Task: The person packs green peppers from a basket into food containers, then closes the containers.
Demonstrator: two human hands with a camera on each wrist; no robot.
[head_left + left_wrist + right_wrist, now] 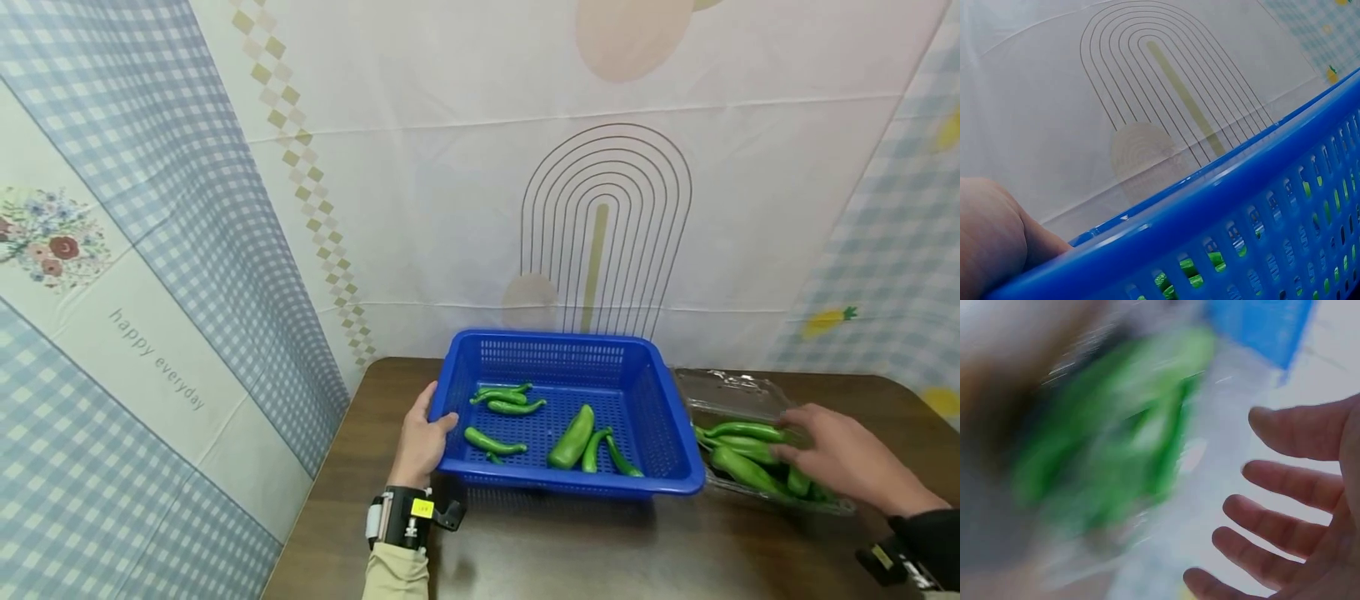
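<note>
A blue plastic basket (562, 481) with slotted walls sits on the table. Inside it lie several green chili peppers (495, 442), some thin and curved, along with a fat one (572, 437). My left hand (422, 437) holds the basket's left rim, thumb over the edge; in the left wrist view part of that hand (991, 237) lies against the rim. Over a clear plastic box (750, 396) of green peppers (742, 468) is my right hand (840, 458). Its fingers (1272, 525) are spread and hold nothing in the right wrist view, where the peppers look blurred.
The brown wooden table (555, 550) reaches past the basket in front and on both sides. A patterned white cloth (450, 208) hangs right behind it, and a blue checked cloth (172, 167) hangs on the left. The box stands against the basket's right side.
</note>
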